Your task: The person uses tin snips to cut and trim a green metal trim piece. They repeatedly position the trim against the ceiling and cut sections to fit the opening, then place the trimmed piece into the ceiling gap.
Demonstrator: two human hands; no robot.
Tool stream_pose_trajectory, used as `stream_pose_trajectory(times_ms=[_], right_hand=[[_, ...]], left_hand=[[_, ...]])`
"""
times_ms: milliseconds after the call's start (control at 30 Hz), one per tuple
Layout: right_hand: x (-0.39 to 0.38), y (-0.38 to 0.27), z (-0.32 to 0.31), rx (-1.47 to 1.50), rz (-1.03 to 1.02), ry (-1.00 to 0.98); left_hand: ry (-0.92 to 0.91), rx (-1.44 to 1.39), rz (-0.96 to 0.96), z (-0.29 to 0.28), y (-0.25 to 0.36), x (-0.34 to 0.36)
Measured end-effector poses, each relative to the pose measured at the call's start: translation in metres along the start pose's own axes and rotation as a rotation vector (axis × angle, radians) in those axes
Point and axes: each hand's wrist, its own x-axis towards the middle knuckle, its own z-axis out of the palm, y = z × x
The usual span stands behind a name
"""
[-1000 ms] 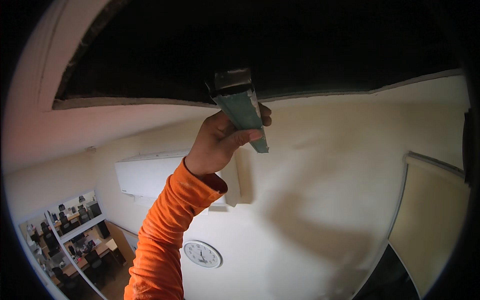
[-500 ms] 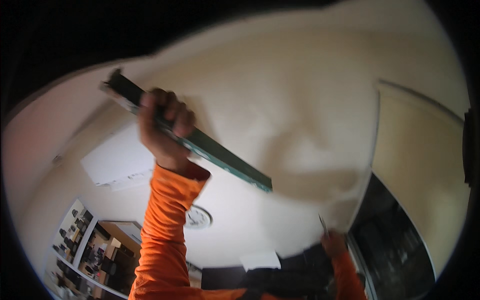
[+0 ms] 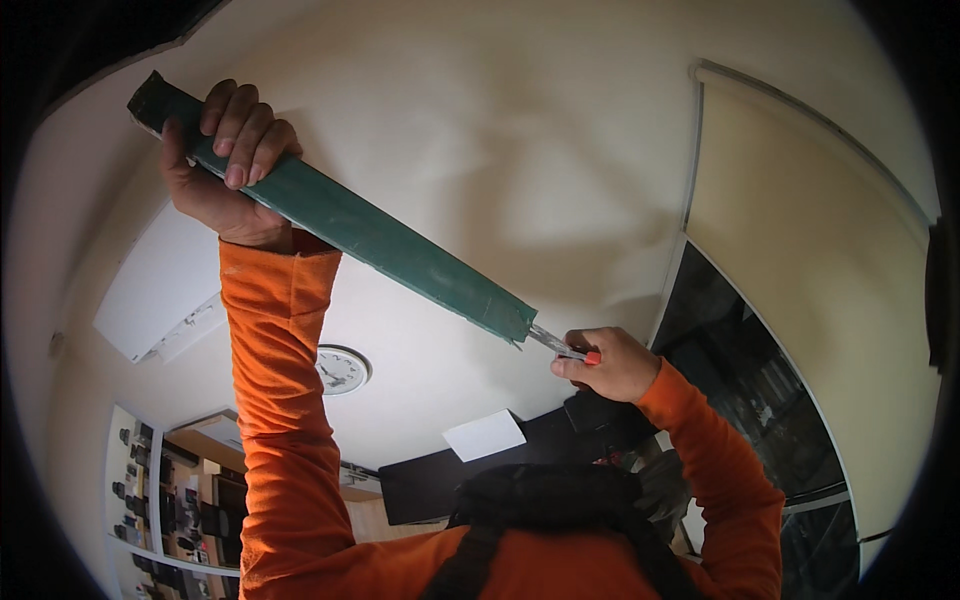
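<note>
A long, narrow green strip, box-like with ragged ends [image 3: 400, 262], is held up at a slant, its upper end to the left. My left hand [image 3: 235, 150] wraps round it near that upper end. Closed in a pinch, my right hand [image 3: 615, 365] grips a slim silver knife-like tool [image 3: 557, 342] with a red part by the thumb. The tool's far tip meets the strip's lower right end. Whether it goes inside or lies behind that end, I cannot tell.
A round wall clock [image 3: 342, 370] and a white panel [image 3: 165, 280] are at the left. A white sheet [image 3: 485, 435] lies on a dark surface [image 3: 415, 485]. At the right, a beige roller blind [image 3: 800, 200] hangs over a dark window [image 3: 765, 390]. Glass panes [image 3: 155, 490] are at lower left.
My right hand has come up and left with the tool, bringing it to the strip's lower end. My left hand has moved up and left, and the strip has turned to show a broader face.
</note>
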Motion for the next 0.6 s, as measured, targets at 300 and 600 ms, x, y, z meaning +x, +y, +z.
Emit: stream_pose_trajectory(times_ms=[300,600], right_hand=[[-0.009,0.0,-0.008,0.001,-0.056,0.001],[0.0,-0.006,-0.006,-0.146,-0.031,0.035]], left_hand=[[-0.029,0.038,-0.015,-0.008,0.005,0.0],[-0.047,0.016,-0.038,-0.003,-0.011,0.005]])
